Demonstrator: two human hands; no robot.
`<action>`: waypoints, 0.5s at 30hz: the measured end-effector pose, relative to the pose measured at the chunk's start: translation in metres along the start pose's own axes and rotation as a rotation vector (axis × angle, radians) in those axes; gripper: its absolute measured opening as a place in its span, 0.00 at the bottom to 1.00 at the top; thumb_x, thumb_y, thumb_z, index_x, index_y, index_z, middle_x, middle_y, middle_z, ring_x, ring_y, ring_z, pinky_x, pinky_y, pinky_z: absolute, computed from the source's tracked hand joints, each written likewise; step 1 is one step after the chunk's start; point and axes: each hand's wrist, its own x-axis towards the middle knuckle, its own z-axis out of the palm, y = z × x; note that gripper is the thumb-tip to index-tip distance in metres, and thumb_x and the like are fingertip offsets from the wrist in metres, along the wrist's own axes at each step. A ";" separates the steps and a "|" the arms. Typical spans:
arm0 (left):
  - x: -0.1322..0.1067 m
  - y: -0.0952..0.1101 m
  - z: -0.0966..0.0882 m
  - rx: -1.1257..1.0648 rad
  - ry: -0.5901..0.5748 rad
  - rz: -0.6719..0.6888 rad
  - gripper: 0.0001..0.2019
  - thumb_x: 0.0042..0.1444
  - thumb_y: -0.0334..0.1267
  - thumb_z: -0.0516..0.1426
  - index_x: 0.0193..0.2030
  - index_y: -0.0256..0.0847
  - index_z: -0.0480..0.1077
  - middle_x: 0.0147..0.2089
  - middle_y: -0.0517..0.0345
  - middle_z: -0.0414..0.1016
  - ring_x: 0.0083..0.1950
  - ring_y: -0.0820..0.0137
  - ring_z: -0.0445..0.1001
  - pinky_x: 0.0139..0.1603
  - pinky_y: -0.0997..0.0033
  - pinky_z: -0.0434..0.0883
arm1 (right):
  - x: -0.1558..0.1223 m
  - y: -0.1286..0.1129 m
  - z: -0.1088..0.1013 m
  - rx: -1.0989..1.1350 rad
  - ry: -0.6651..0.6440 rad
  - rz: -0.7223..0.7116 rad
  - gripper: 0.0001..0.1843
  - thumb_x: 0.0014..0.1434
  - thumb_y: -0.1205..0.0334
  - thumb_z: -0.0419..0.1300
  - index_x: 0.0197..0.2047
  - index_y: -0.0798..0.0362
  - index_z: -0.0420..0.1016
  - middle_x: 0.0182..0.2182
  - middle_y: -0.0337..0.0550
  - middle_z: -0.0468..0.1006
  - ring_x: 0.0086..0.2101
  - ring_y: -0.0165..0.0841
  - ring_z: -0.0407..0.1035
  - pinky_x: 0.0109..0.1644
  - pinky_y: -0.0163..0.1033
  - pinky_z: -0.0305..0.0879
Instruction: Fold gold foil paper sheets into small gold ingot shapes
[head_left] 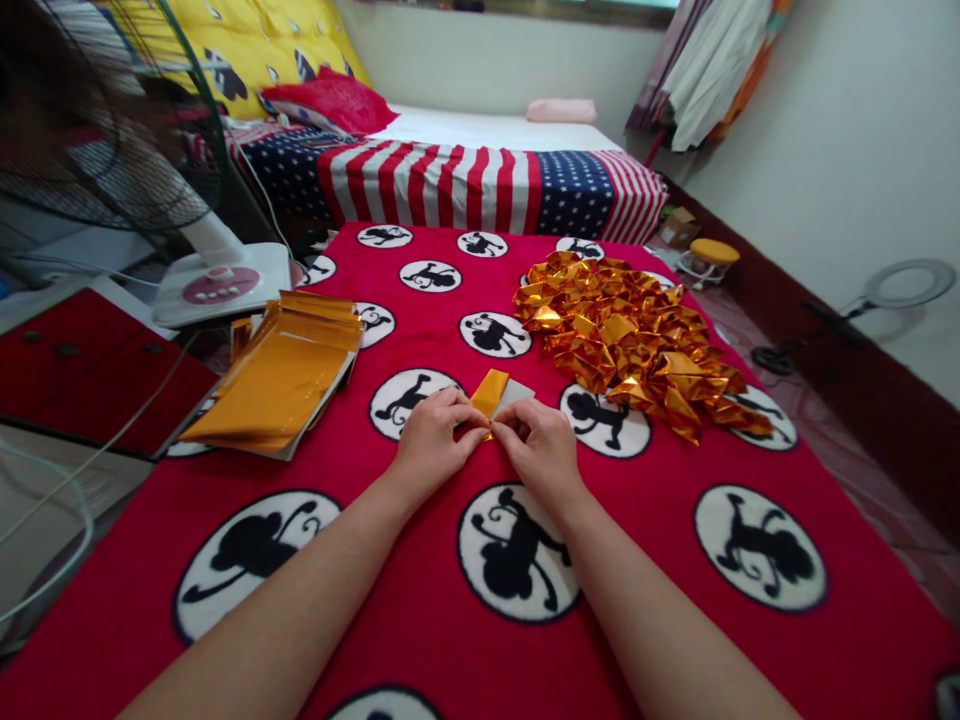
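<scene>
A small piece of gold foil paper (491, 390), partly folded with its pale grey back showing, is held just above the red cloth in the middle of the table. My left hand (439, 437) pinches its near left corner between thumb and forefinger. From the other side my right hand (536, 440) pinches the same near end, its fingertips almost touching the left ones. On the left lies a stack of flat gold foil sheets (281, 375). To the right spreads a heap of folded gold foil pieces (622, 325). My fingers hide the near end of the paper.
A red cloth with monkey prints (645, 560) covers the table. At the left stands a white fan (221, 285) beside a red-topped cabinet (90, 350). A bed (450, 185) is behind; a yellow stool (714, 252) and a ring-shaped stand (907, 285) are on the right.
</scene>
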 end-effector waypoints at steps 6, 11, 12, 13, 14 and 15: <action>0.000 0.000 0.000 -0.001 -0.007 -0.001 0.03 0.52 0.32 0.62 0.33 0.43 0.78 0.36 0.57 0.72 0.39 0.68 0.70 0.43 0.68 0.68 | 0.000 0.000 0.000 -0.002 0.004 0.004 0.03 0.54 0.65 0.63 0.29 0.50 0.76 0.26 0.36 0.75 0.28 0.30 0.67 0.33 0.35 0.57; 0.001 0.000 0.000 -0.003 -0.007 -0.002 0.03 0.52 0.31 0.62 0.33 0.43 0.78 0.36 0.58 0.72 0.39 0.68 0.70 0.43 0.68 0.68 | 0.000 -0.001 0.000 -0.001 0.004 0.002 0.03 0.55 0.65 0.63 0.29 0.50 0.75 0.25 0.36 0.75 0.28 0.30 0.67 0.33 0.35 0.57; 0.001 0.000 0.000 -0.003 -0.007 -0.001 0.03 0.52 0.31 0.62 0.33 0.43 0.78 0.36 0.57 0.72 0.40 0.68 0.70 0.43 0.68 0.68 | 0.000 -0.001 0.000 0.000 0.003 0.001 0.03 0.55 0.65 0.63 0.29 0.50 0.75 0.26 0.37 0.75 0.28 0.30 0.67 0.33 0.35 0.57; 0.001 0.000 0.000 -0.003 -0.007 0.000 0.03 0.52 0.32 0.62 0.33 0.43 0.78 0.36 0.57 0.72 0.40 0.68 0.71 0.43 0.68 0.68 | 0.000 -0.001 0.000 0.000 0.002 0.001 0.03 0.54 0.65 0.63 0.29 0.50 0.75 0.26 0.37 0.76 0.28 0.31 0.67 0.33 0.35 0.57; 0.001 0.000 0.000 -0.003 -0.006 0.001 0.03 0.52 0.32 0.62 0.33 0.43 0.78 0.36 0.57 0.72 0.40 0.68 0.71 0.43 0.68 0.68 | 0.000 -0.001 0.000 0.000 0.003 0.001 0.03 0.54 0.65 0.63 0.29 0.50 0.75 0.26 0.37 0.76 0.28 0.31 0.67 0.33 0.35 0.57; 0.001 0.001 0.000 -0.002 -0.007 0.002 0.03 0.52 0.32 0.62 0.33 0.43 0.78 0.36 0.57 0.72 0.39 0.68 0.71 0.43 0.68 0.68 | 0.000 -0.001 0.000 -0.001 0.004 0.001 0.03 0.54 0.65 0.63 0.29 0.50 0.75 0.26 0.37 0.76 0.28 0.31 0.67 0.33 0.35 0.57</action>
